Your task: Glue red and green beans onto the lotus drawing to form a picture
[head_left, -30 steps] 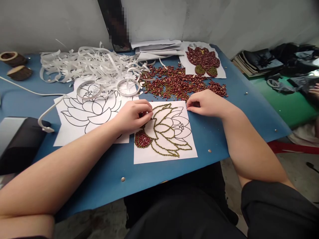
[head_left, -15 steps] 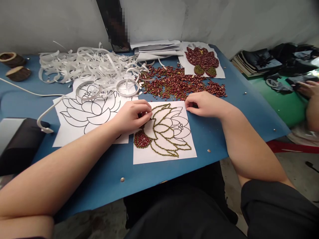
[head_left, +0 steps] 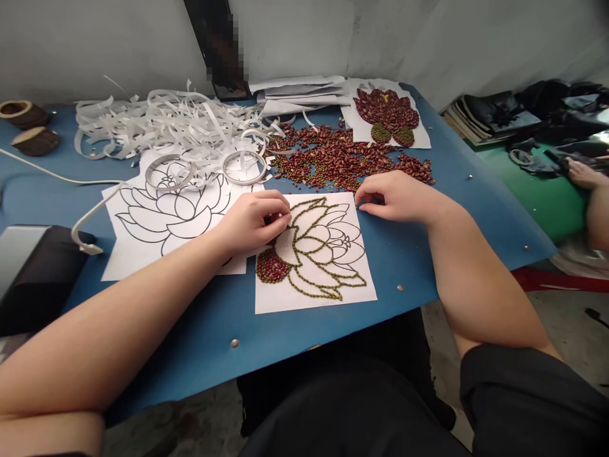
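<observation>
A white sheet with a lotus drawing [head_left: 311, 254] lies on the blue table, many of its lines covered with green beans and one round patch filled with red beans [head_left: 272, 265]. My left hand [head_left: 259, 221] rests over the sheet's upper left part, its fingers curled together around something too small to make out. Just beyond the sheet's upper right corner is my right hand [head_left: 392, 195], fingers bent and closed at the near edge of the loose red and green beans [head_left: 333, 158]. What its fingertips hold, if anything, is hidden.
White paper strips [head_left: 162, 120] and two tape rolls lie at the back left, over another lotus drawing [head_left: 185, 231]. A finished-looking bean flower [head_left: 387, 111] is at the back right. A black box [head_left: 42, 273] stands left. Another person's hand [head_left: 587, 172] shows far right.
My right hand has shifted slightly upward, and its thumb and fingers are placed a little differently. My left hand has stayed nearly still. The other person's hand at the far right has moved slightly.
</observation>
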The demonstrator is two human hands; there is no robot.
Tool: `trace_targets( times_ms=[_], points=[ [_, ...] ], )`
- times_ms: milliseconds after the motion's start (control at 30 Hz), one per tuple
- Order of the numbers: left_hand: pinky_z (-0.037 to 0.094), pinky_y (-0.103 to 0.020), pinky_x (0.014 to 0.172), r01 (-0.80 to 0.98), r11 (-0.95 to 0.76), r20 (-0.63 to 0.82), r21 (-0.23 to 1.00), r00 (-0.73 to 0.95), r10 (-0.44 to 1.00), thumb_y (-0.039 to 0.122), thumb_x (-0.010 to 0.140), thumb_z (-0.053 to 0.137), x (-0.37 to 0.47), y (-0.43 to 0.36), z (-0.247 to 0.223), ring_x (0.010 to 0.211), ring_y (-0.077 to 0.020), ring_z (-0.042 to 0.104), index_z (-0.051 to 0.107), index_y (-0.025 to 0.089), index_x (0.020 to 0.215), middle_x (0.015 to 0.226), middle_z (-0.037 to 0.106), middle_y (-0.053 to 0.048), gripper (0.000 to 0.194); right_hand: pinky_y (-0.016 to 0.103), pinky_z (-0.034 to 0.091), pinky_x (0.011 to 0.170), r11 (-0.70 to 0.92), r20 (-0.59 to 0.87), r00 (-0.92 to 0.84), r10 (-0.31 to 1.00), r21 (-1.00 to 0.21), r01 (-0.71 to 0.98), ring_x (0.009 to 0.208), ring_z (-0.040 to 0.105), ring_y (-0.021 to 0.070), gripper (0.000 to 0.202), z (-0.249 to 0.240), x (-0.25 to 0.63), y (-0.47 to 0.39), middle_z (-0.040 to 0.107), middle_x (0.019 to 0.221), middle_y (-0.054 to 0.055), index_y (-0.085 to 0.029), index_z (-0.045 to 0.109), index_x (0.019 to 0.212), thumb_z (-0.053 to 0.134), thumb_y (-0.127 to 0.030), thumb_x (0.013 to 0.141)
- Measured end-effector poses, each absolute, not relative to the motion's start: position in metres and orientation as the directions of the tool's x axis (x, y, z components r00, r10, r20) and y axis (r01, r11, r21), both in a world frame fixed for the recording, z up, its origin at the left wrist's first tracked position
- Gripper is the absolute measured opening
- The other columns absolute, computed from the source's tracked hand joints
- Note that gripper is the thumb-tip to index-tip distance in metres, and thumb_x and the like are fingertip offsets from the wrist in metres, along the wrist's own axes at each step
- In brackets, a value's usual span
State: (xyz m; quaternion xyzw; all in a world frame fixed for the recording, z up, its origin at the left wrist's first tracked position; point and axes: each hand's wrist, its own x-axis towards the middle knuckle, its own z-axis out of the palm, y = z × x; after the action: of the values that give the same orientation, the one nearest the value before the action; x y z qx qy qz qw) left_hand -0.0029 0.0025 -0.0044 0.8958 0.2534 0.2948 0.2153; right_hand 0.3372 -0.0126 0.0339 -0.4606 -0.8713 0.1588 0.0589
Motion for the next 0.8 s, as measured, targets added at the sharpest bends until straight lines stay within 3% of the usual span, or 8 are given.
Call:
trace_targets(
  times_ms=[400,667,800],
  points=[
    [0.055,-0.03,0.076,0.323,-0.782,0.42,0.533,0.701,0.576,0.028,0.094,0.055,-0.003,0.003,-0.005,0.079,-0.0169,0.067,0.069,0.019,0.077,0.088,0.073,-0.006,0.024,0.036,0.046,0.075,0.529,-0.041,-0.564,0.824,-0.298,0.795,0.081,0.065,0.0226,0.016,0.028,0.333,-0.01,0.073,0.091,0.008,-0.022,0.071,0.088,0.056,-0.025,0.09],
    [0.054,-0.029,0.075,0.306,-0.793,0.437,0.526,0.703,0.561,0.025,0.094,0.055,-0.003,0.003,-0.006,0.079,-0.0164,0.067,0.069,0.018,0.077,0.087,0.073,-0.006,0.023,0.037,0.046,0.077,0.541,0.153,-0.524,0.838,-0.356,0.762,0.083,0.063,0.0228,0.014,0.021,0.316,-0.012,0.072,0.095,0.009,-0.02,0.071,0.091,0.058,-0.025,0.093],
    [0.053,-0.029,0.074,0.302,-0.798,0.445,0.522,0.701,0.557,0.025,0.095,0.055,-0.003,0.003,-0.006,0.078,-0.0159,0.067,0.069,0.017,0.077,0.087,0.073,-0.006,0.024,0.036,0.046,0.076,0.566,0.182,-0.541,0.821,-0.379,0.732,0.084,0.063,0.0227,0.012,0.013,0.308,-0.01,0.071,0.096,0.01,-0.019,0.07,0.088,0.06,-0.024,0.092]
  ],
)
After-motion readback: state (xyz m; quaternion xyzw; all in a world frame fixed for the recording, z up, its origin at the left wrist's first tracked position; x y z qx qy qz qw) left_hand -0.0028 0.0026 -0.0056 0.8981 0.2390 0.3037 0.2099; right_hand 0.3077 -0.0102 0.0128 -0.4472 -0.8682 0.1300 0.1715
